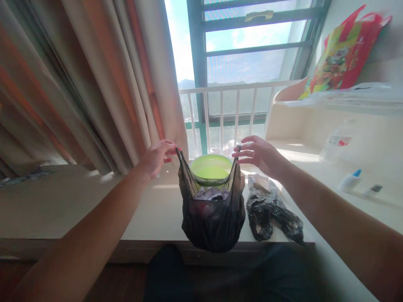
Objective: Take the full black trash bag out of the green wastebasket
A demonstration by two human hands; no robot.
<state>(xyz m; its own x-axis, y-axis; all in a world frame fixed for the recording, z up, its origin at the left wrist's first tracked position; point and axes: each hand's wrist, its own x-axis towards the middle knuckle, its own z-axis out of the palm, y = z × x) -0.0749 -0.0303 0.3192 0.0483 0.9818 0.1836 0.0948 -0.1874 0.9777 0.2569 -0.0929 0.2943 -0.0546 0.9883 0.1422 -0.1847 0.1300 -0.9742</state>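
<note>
Left hand point(157, 157) pinches one handle of the black bag point(212, 218), fingers closed on it. Right hand point(258, 154) has the other handle at its fingertips, fingers mostly spread, a thin grip. Bag sits at the worktop point(94, 205) front edge, bulging over it, with a green bowl point(211, 167) just behind. Risk: right handle slips, the bag tips forward off the edge, contents spill. A second crumpled bag point(270, 209) lies just beside it.
</note>
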